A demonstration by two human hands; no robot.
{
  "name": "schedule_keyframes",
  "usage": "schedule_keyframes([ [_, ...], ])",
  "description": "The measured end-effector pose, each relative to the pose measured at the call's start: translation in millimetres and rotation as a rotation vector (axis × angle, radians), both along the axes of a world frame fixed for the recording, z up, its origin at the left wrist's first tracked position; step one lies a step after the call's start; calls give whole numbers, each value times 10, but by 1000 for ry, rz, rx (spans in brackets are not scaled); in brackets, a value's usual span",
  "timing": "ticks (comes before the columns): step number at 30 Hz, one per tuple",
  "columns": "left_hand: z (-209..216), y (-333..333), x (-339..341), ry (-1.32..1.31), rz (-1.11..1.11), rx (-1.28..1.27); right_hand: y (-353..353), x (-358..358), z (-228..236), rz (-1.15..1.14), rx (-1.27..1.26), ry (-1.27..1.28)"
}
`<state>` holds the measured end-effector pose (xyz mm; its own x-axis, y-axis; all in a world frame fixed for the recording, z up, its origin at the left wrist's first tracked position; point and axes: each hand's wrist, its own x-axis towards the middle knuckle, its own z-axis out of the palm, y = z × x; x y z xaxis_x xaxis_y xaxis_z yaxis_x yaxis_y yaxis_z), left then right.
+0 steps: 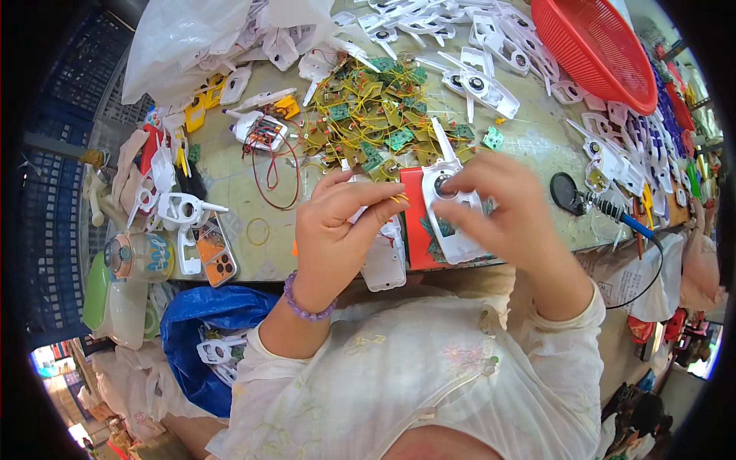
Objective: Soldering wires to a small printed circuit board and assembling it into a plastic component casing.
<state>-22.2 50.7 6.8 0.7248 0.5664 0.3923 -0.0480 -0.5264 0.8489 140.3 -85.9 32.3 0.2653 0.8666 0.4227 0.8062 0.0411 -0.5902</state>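
Note:
My right hand (506,211) grips a white plastic toy shell (454,201) with a round speaker set in it and a thin antenna-like tip pointing up. My left hand (337,230) pinches thin yellow wires (399,198) that run toward that shell, and its fingers are curled. A second white shell half (386,264) lies under my left hand at the table's near edge. Just beyond my hands is a heap of green circuit boards with yellow wires (376,115). A red flat piece (414,222) lies under the held shell.
A soldering iron (613,211) rests on a dark stand at the right. A red basket (594,46) sits at the back right among several white shells with speakers (483,84). At the left lie a phone (216,257), a drink bottle (138,255) and a blue bag (203,322).

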Motion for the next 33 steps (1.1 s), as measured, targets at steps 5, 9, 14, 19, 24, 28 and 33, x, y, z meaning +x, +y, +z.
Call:
schedule_keyframes([
  [5, -143, 62, -50, -12, 160, -261, -204, -155, -162, -23, -217, -184],
  [9, -148, 227, -158, -73, 203, -383, -466, 30, -83, -94, -341, -352],
  [14, -99, 118, -139, 75, 136, -114, -366, 422, -192, 43, -201, -315],
  [19, 24, -158, 64, 127, -80, 291, -136, 465, -275, 247, -143, -321],
  [24, 5, -267, 139, 121, -137, 500, -313, 373, -204, 0, 222, -207],
  [28, -63, -224, 235, 94, -234, 524, -933, 208, -578, -582, 613, 485],
  [33, 3, -194, 322, 113, -328, 473, -1584, 451, -987, -989, 868, 751],
])
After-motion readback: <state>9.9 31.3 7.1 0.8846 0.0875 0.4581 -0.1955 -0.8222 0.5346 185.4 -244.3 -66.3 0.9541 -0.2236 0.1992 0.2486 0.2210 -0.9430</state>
